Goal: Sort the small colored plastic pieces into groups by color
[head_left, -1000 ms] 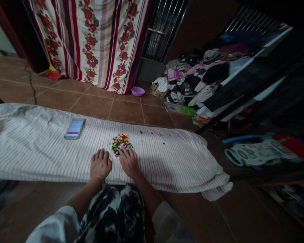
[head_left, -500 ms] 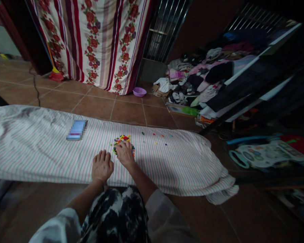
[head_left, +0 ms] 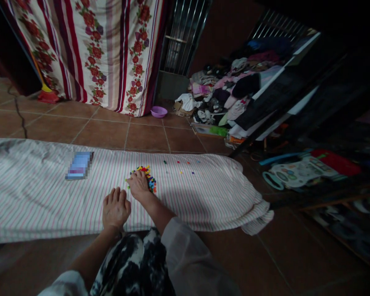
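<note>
A pile of small coloured pieces (head_left: pixel 151 181) lies on the striped cloth (head_left: pixel 203 197). My right hand (head_left: pixel 138 184) rests over the left part of the pile, its fingertips among the pieces; what lies under the fingers is hidden. My left hand (head_left: pixel 115 206) lies palm down on the cloth, left of the pile and nearer to me, with fingers stretched out and nothing in it. Several single pieces (head_left: pixel 181 172) are spread out to the right of the pile. A phone (head_left: pixel 79 165) lies on the cloth at the left.
Beyond the cloth are a purple basin (head_left: pixel 158 112), a floral curtain (head_left: pixel 111 49) and a heap of clothes (head_left: pixel 225 90). A red broom (head_left: pixel 47 95) stands at the left. A dark slanted bar (head_left: pixel 249 142) and a toy panel (head_left: pixel 292 174) are at the right.
The whole view has shifted, with the scene sliding left. My right hand has moved to the left side of the pile, uncovering pieces on the right. My left hand stays flat on the cloth.
</note>
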The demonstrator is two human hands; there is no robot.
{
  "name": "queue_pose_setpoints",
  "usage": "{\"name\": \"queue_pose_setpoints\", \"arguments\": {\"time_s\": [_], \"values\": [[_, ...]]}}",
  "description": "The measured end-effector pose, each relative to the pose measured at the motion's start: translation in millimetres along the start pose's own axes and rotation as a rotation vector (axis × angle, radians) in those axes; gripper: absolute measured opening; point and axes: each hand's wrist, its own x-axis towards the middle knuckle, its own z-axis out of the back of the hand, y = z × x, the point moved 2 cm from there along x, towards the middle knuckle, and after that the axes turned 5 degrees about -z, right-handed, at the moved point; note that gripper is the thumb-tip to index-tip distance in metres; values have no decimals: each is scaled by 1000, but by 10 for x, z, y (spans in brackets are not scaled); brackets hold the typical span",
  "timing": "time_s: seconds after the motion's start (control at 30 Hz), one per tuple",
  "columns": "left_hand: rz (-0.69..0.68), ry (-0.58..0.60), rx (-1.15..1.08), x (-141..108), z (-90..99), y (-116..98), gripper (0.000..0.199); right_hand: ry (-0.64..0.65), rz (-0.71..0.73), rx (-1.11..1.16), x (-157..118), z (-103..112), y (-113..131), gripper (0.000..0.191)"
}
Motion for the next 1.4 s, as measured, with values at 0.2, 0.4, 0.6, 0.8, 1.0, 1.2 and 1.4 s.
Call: {"name": "queue_pose_setpoints", "arguments": {"time_s": [0.2,0.4,0.6,0.8,1.0,1.2,1.4], "values": [[5,22,0,9,2,2,37,29,46,-32,-23,27,32,24],[9,32,4,13,14,-9,38,-11,59,-5,-63,19,-21,22],[-8,17,14,1,5,-5,36,-60,68,74,-88,-22,-36,14],[-11,14,19,-8,-4,2,36,-132,8,208,-213,-1,-40,18],[-25,-2,55,-6,4,-3,34,-251,-116,281,-440,33,-214,21],[-37,-3,54,-11,11,2,34,-287,-185,278,-669,33,-503,23],[-22,-10,40,-18,-10,7,34,-411,-322,409,-941,-39,-974,26]]}}
